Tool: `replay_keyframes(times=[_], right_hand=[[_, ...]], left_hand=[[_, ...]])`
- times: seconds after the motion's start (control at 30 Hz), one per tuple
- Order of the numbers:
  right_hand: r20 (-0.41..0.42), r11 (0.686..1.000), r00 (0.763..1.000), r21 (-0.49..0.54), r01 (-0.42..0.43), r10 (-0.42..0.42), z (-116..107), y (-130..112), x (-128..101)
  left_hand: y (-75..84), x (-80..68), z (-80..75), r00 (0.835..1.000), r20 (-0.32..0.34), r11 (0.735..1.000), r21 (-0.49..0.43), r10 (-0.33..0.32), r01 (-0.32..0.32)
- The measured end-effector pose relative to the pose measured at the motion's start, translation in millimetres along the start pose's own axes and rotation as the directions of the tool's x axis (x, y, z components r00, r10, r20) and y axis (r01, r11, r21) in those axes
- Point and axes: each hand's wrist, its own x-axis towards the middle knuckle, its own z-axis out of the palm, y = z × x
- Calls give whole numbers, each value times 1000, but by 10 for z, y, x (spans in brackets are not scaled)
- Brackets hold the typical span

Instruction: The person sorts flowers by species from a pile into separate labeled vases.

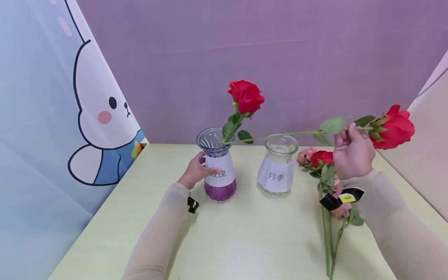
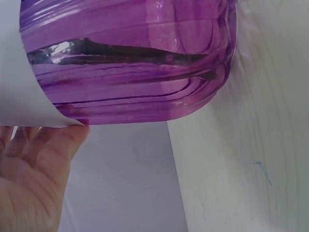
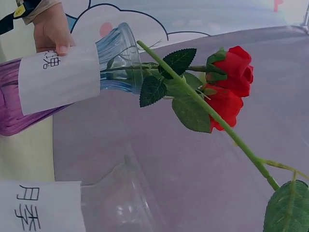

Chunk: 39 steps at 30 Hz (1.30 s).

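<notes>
Fingers (image 1: 344, 134) around rose stem (image 1: 290, 134)

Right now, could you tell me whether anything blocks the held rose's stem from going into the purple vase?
Partly. The right hand holds the rose, its stem tip at the purple vase mouth. A red rose already stands there, leaning right; the left hand grips the vase's side.

a pale yellow table (image 1: 245, 241) bears a purple vase (image 1: 218, 171), clear jar (image 1: 278, 167) and loose flowers (image 1: 329, 202).
</notes>
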Motion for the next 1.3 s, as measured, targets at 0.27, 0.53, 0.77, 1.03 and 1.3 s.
replay_keyframes(times=[0.27,0.53,0.77,1.03,1.3], right_hand=[[38,983,991,-130,129,-125,258,190,-23],[94,959,981,-214,188,-171,521,398,-115],[136,935,980,-303,184,-148,666,592,-210],[178,935,977,-312,168,-116,788,830,-259],[284,907,955,-375,193,-85,870,1085,-311]], left_hand=[[-2,-4,10,1000,-2,1000,-10,-1,1],[-8,9,11,1000,6,1000,-14,-16,16],[44,1,9,1000,13,1000,-4,-23,23],[120,-17,-7,998,28,998,-10,-59,59],[104,-20,3,998,37,998,-25,-49,50]])
